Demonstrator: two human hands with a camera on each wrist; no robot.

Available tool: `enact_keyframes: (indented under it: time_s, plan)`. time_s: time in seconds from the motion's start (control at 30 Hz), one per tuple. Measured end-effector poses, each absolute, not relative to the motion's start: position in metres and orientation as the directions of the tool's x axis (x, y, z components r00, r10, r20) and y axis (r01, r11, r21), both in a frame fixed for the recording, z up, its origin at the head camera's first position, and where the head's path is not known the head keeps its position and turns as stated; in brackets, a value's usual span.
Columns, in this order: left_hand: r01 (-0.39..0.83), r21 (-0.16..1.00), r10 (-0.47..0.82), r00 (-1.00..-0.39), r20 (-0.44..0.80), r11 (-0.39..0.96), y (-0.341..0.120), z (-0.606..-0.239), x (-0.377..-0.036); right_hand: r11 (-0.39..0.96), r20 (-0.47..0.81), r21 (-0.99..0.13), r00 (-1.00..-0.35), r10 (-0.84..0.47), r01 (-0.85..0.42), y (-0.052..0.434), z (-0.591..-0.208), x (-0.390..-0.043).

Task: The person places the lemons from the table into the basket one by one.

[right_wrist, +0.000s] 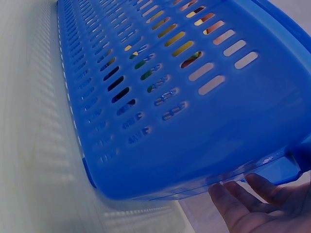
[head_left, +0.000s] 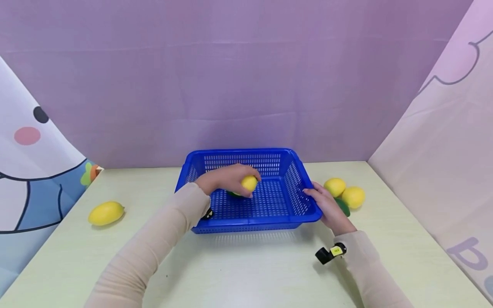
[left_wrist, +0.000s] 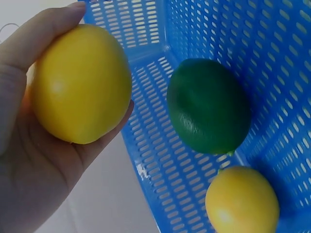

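Observation:
My left hand (head_left: 231, 176) grips a yellow lemon (head_left: 249, 183) above the floor of a blue plastic basket (head_left: 246, 221). Thumb and fingers curve round the fruit in the left wrist view. Below it in the basket lie a dark green lime-like fruit (left_wrist: 209, 107) and another yellow lemon (left_wrist: 243, 201); the left hand mostly hides these from the head view. My right hand (head_left: 331, 211) holds the basket's right rim, thumb on top. In the right wrist view, its fingertips (right_wrist: 221, 199) touch the basket's edge.
Two lemons (head_left: 353, 197) and a dark green fruit (head_left: 342, 206) sit on the table right of the basket, close by the right hand. Another lemon (head_left: 106, 213) lies far left on the pale table (head_left: 231, 273). A purple cloth (head_left: 246, 85) hangs behind.

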State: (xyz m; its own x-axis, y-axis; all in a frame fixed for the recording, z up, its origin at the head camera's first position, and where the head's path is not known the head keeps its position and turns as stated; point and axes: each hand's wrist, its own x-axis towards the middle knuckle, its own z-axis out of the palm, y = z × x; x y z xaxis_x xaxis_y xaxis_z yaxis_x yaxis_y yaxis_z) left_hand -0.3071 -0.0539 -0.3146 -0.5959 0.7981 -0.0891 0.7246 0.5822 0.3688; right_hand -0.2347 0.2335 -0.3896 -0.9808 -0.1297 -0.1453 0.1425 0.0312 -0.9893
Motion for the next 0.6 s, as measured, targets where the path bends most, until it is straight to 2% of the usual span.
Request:
enact_keyframes:
  time_s: [0.3,0.6]
  plan:
    - [0.754,0.368,0.832,-0.544,-0.114,0.544,-0.045,-0.324,-0.309,0.032,-0.169,-0.986,-0.978,-0.120,0.166,0.230,-0.390,-0.234]
    - [0.743,0.353,0.822,-0.533,-0.200,0.568,-0.034,-0.333,-0.309,0.035,-0.172,-0.985,-0.978,-0.118,0.169,0.231,-0.389,-0.234]
